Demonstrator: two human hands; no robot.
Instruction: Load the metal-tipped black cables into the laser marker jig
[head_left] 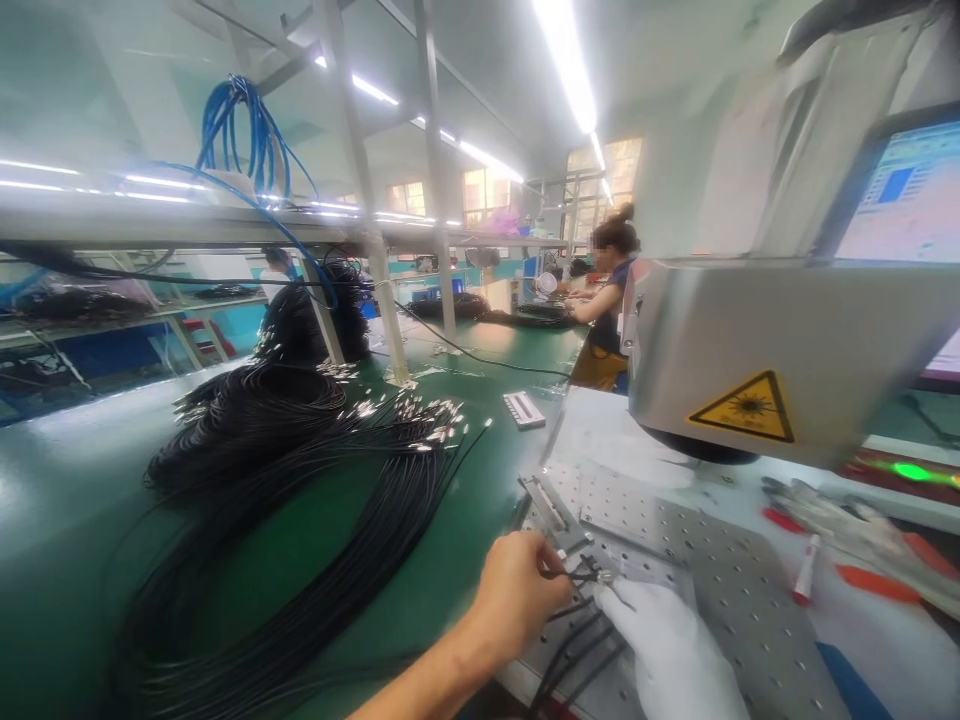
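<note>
My left hand (517,598) is bare and pinched shut on the metal-tipped ends of a few thin black cables (576,576) over a perforated metal plate (697,560). My right hand (671,650) wears a white glove and lies on the plate just right of those cable ends, over the cables that trail toward me; its fingers reach to the tips, and whether it grips them is hidden. A grey laser head (780,350) with a yellow warning label (742,408) hangs above the plate.
A big heap of black cables with shiny ends (300,470) covers the green bench (67,480) to the left. A small white part (523,409) lies further back. Red-handled tools (862,560) sit at the right. Another person (607,300) works at the far end.
</note>
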